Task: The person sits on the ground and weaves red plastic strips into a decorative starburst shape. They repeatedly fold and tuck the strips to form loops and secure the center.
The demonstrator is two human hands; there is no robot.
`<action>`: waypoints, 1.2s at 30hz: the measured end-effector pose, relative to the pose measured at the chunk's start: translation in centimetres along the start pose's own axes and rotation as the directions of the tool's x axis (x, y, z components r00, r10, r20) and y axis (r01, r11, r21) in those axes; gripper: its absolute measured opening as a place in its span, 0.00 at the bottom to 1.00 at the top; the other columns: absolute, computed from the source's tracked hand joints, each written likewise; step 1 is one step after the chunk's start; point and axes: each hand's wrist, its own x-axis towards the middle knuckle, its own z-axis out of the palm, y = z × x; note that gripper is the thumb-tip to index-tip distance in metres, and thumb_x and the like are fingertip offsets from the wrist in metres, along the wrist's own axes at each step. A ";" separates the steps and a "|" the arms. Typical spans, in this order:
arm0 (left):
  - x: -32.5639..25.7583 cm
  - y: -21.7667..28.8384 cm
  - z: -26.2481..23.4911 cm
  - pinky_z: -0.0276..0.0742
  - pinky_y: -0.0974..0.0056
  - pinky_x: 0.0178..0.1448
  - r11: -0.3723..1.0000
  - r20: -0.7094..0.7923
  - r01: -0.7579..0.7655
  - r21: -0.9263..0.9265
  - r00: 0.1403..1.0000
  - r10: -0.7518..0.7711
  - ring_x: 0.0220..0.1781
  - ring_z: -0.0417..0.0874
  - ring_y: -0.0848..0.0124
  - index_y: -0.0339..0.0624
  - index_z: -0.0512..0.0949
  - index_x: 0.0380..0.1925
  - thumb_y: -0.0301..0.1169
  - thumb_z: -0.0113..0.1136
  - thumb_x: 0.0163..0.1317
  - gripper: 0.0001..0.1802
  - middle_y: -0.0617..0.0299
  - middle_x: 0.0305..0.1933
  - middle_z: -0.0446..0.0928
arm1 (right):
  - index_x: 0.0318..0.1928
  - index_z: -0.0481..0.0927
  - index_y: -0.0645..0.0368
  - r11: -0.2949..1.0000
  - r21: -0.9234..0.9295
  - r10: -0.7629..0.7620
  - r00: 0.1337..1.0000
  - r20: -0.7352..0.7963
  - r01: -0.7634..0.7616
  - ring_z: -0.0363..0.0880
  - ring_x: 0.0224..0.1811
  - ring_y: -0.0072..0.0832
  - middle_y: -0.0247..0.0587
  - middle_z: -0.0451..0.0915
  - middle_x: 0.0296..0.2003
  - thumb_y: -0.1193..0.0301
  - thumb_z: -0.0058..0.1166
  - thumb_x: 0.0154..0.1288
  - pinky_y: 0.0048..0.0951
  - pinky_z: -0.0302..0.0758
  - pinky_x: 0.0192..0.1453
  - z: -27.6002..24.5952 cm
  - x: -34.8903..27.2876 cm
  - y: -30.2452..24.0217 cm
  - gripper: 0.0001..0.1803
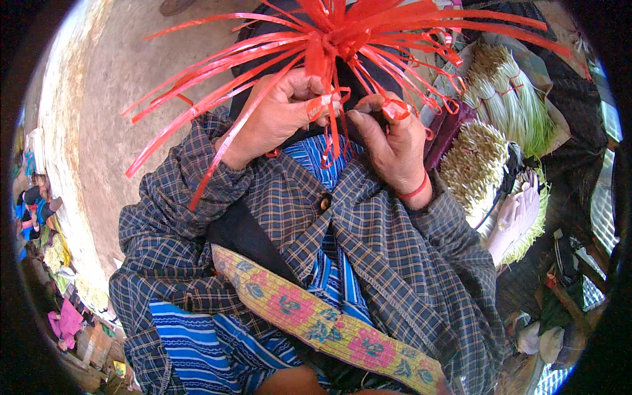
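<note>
A bunch of glossy red plastic ribbon strips [339,39] spreads out at the top, its many strands fanning to both sides. My left hand [273,115] is closed, thumb and fingers pinching a red strip just below the gathered middle. Beside it, a little apart, my right hand [394,141] is also closed, with a red strip [395,109] looped over its curled forefinger. Short strip ends and loops hang between the two hands. A thin red band [415,187] circles my right wrist. What lies behind the strands is mostly hidden.
Tied bundles of pale green-white stalks [510,99] lie at the right, with more stalks [474,158] in front of them. A flowered yellow-pink strap [322,322] crosses my lap. Concrete ground [112,99] stretches left, with colourful cloth-like items [66,322] beyond its edge.
</note>
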 end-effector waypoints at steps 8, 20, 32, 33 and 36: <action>0.3 -0.1 0.4 0.66 0.79 0.28 0.993 -0.109 -0.104 -0.053 0.989 0.098 0.26 0.73 0.81 0.41 0.73 0.31 0.29 0.58 0.57 0.06 0.66 0.26 0.75 | 0.36 0.76 0.61 0.988 0.105 0.104 0.989 0.108 -0.115 0.75 0.25 0.24 0.39 0.77 0.27 0.71 0.59 0.52 0.25 0.71 0.30 0.6 0.1 0.1 0.11; 0.3 0.0 0.0 0.69 0.75 0.34 0.998 -0.038 -0.064 0.012 0.997 0.064 0.30 0.73 0.80 0.39 0.74 0.29 0.29 0.58 0.56 0.06 0.65 0.29 0.75 | 0.33 0.77 0.62 0.913 0.314 0.240 0.966 0.100 -0.260 0.75 0.29 0.22 0.35 0.77 0.26 0.73 0.54 0.58 0.21 0.71 0.36 0.7 -0.2 1.2 0.05; 0.4 1.7 -0.4 0.68 0.74 0.32 0.847 0.137 -0.018 0.532 0.988 -0.065 0.28 0.72 0.80 0.35 0.75 0.29 0.31 0.59 0.57 0.08 0.67 0.25 0.74 | 0.38 0.76 0.62 0.783 0.499 0.370 0.923 0.104 -0.370 0.74 0.32 0.18 0.32 0.78 0.30 0.73 0.56 0.57 0.21 0.72 0.36 0.6 -0.1 0.6 0.09; 0.4 1.8 -0.4 0.68 0.74 0.32 0.815 0.130 -0.018 0.580 0.989 -0.070 0.28 0.72 0.81 0.35 0.75 0.29 0.31 0.58 0.57 0.08 0.67 0.25 0.74 | 0.39 0.76 0.62 0.809 0.506 0.303 0.950 0.077 -0.299 0.74 0.32 0.18 0.32 0.78 0.31 0.73 0.56 0.57 0.20 0.72 0.37 0.8 0.0 0.5 0.09; 0.4 1.8 -0.3 0.66 0.75 0.31 0.836 0.103 0.008 0.549 0.992 -0.077 0.27 0.71 0.82 0.36 0.75 0.29 0.31 0.59 0.56 0.08 0.67 0.25 0.73 | 0.41 0.75 0.63 0.843 0.509 0.195 0.981 0.014 -0.174 0.73 0.34 0.16 0.32 0.78 0.33 0.74 0.55 0.58 0.18 0.71 0.38 1.4 0.2 0.6 0.11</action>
